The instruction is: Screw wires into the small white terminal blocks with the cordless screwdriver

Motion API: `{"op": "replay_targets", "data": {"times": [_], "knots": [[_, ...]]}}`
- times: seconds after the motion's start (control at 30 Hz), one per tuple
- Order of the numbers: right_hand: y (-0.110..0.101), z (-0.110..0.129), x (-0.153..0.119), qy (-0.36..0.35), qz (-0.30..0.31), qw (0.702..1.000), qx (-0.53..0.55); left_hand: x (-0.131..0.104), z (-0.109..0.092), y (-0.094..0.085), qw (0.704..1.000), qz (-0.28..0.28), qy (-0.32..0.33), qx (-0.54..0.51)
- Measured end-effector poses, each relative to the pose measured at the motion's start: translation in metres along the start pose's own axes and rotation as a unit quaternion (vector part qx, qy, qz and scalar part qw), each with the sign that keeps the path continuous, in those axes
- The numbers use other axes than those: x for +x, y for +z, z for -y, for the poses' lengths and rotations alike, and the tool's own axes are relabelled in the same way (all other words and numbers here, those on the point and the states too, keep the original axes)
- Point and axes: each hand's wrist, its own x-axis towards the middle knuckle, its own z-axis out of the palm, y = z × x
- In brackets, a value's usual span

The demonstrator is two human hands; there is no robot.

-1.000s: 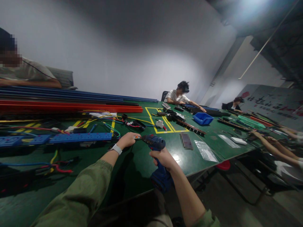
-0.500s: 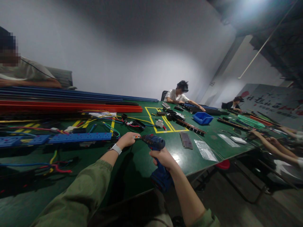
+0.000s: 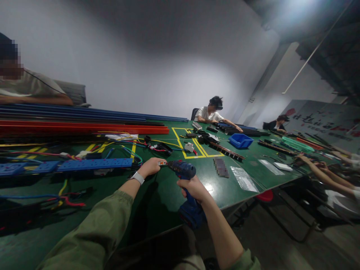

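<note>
My left hand pinches a small white and orange part above the green table. My right hand is wrapped round the grip of a blue cordless drill, which points left. The drill's tip is at or very near the small part; whether they touch is too small to tell. Left of my left hand lies a long blue socket strip. Coloured wires lie nearer to me, beside a dark housing.
Red channels and blue rails run along the far left. A white switch part, a blue bin, a dark strip and plastic bags lie ahead and right. Several people sit around the table.
The hand of the person across the table has shifted slightly left, near the blue bin. My hands, the drill and the small part look almost unmoved.
</note>
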Motion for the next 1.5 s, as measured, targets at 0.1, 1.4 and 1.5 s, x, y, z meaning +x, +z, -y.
{"op": "replay_targets", "data": {"times": [0.1, 1.4, 1.5], "knots": [[0.0001, 0.0, -0.0004, 0.002, 0.003, 1.0, 0.004, 0.0001, 0.0005, 0.0008, 1.0, -0.006, 0.002, 0.001], [0.0003, 0.001, 0.0014, 0.005, 0.005, 1.0, 0.008, -0.0003, -0.0005, -0.001, 1.0, -0.008, 0.01, 0.004], [0.0006, 0.001, 0.0014, 0.005, -0.001, 1.0, 0.008, -0.0009, -0.0009, -0.0021, 1.0, -0.005, 0.019, 0.005]]}}
